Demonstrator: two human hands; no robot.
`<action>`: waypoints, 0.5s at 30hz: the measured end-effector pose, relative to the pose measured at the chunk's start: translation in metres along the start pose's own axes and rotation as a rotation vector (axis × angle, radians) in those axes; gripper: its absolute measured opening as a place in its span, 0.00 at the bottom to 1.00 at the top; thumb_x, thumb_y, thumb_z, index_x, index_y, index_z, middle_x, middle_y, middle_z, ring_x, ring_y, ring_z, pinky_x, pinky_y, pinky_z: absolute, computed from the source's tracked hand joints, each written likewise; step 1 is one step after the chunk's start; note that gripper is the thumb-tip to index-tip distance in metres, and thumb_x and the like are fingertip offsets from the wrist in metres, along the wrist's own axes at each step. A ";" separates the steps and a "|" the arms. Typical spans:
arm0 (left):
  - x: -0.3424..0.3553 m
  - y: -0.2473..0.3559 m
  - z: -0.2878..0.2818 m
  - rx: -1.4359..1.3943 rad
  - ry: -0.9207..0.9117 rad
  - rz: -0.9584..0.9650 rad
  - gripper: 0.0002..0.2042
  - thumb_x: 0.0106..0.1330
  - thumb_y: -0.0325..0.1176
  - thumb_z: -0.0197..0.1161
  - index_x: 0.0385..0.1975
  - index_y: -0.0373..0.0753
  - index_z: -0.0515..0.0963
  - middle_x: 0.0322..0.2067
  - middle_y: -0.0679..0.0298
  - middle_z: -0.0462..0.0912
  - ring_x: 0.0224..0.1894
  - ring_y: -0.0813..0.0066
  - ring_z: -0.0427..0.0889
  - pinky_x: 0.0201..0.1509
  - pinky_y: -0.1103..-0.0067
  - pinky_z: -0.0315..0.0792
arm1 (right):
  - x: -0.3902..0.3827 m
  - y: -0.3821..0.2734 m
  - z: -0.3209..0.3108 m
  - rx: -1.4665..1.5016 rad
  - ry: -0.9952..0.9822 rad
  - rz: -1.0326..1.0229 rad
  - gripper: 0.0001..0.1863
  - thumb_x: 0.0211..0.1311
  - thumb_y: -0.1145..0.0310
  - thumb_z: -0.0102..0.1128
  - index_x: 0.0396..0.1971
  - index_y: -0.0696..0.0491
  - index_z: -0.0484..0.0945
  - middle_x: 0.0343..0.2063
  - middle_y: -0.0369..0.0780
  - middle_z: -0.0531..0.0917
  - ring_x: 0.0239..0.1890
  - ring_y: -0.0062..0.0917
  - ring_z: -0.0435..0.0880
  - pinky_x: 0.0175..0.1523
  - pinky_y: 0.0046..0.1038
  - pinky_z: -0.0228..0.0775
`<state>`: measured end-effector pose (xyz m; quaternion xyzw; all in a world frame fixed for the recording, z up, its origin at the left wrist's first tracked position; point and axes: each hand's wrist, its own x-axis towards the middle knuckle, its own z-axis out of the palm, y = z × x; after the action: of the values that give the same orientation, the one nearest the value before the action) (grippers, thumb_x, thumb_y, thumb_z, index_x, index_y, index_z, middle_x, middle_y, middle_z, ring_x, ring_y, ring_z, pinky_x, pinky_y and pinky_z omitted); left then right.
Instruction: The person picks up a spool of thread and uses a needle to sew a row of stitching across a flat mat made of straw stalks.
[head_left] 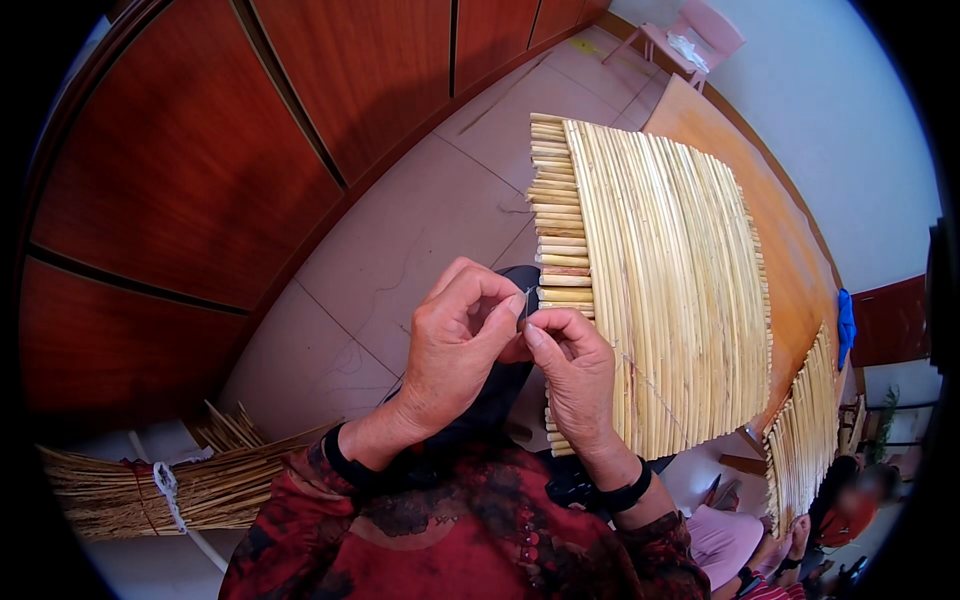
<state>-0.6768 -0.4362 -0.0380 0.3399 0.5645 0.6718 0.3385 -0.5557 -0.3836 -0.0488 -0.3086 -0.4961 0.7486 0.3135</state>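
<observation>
My left hand [463,340] and my right hand [572,365] meet at the left edge of a mat of pale reed stalks [670,270]. Thumb and forefinger are pinched together on both. Between the fingertips shows a fine, light thread [527,294]; whether a needle is with it is too small to tell. The mat has long stalks laid side by side over a layer of crosswise stalks, whose cut ends stick out on the left. A thin dark line like thread [650,385] slants over the mat's lower part, right of my right hand.
Beneath the mat is a wooden table [700,110]. A tied bundle of thin stalks [110,490] lies at lower left. Red-brown cabinets [180,150] line the left side. Loose threads lie on the tiled floor [400,230]. A pink chair [690,40] stands far back. Another person's hand [798,537] touches a second reed mat [805,430].
</observation>
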 end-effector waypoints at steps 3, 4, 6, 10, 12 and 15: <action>0.000 -0.001 0.000 -0.010 -0.004 -0.010 0.01 0.59 0.21 0.56 0.27 0.31 0.72 0.30 0.67 0.69 0.30 0.86 0.74 0.32 0.88 0.70 | 0.000 0.000 -0.001 -0.002 -0.005 0.004 0.05 0.61 0.76 0.52 0.36 0.59 0.72 0.29 0.38 0.78 0.32 0.19 0.78 0.41 0.20 0.71; 0.000 -0.002 0.000 -0.016 -0.007 -0.019 0.01 0.59 0.21 0.56 0.28 0.31 0.72 0.30 0.67 0.69 0.29 0.86 0.74 0.32 0.88 0.70 | 0.000 0.001 -0.001 -0.002 -0.006 0.005 0.05 0.61 0.76 0.52 0.36 0.59 0.72 0.29 0.38 0.78 0.32 0.19 0.78 0.41 0.20 0.71; 0.001 0.001 -0.001 -0.026 -0.017 -0.049 0.01 0.59 0.22 0.55 0.28 0.30 0.72 0.30 0.67 0.68 0.29 0.86 0.74 0.31 0.88 0.70 | 0.000 0.001 -0.001 0.006 -0.010 0.007 0.05 0.60 0.76 0.52 0.36 0.59 0.72 0.29 0.37 0.78 0.33 0.19 0.78 0.41 0.20 0.71; 0.002 -0.003 -0.001 -0.149 -0.017 -0.100 0.02 0.60 0.24 0.56 0.29 0.32 0.74 0.27 0.67 0.72 0.19 0.88 0.69 0.19 0.90 0.62 | 0.000 0.002 -0.001 0.006 -0.009 0.007 0.06 0.60 0.76 0.52 0.36 0.59 0.72 0.30 0.37 0.78 0.33 0.18 0.78 0.42 0.19 0.71; 0.002 -0.003 -0.003 -0.190 -0.038 -0.135 0.03 0.60 0.25 0.56 0.29 0.32 0.74 0.25 0.68 0.72 0.19 0.88 0.69 0.19 0.90 0.62 | 0.000 0.002 0.000 0.016 -0.009 0.008 0.06 0.60 0.76 0.52 0.36 0.60 0.72 0.30 0.37 0.78 0.33 0.18 0.77 0.41 0.19 0.71; 0.002 -0.005 -0.003 -0.235 -0.061 -0.166 0.03 0.61 0.26 0.56 0.30 0.33 0.75 0.24 0.69 0.72 0.19 0.87 0.69 0.20 0.90 0.62 | 0.000 0.003 -0.001 0.024 -0.007 0.011 0.06 0.60 0.76 0.52 0.36 0.60 0.72 0.30 0.37 0.78 0.33 0.18 0.77 0.41 0.19 0.70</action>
<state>-0.6801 -0.4352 -0.0427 0.2702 0.4974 0.6923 0.4475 -0.5556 -0.3840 -0.0514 -0.3049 -0.4865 0.7572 0.3114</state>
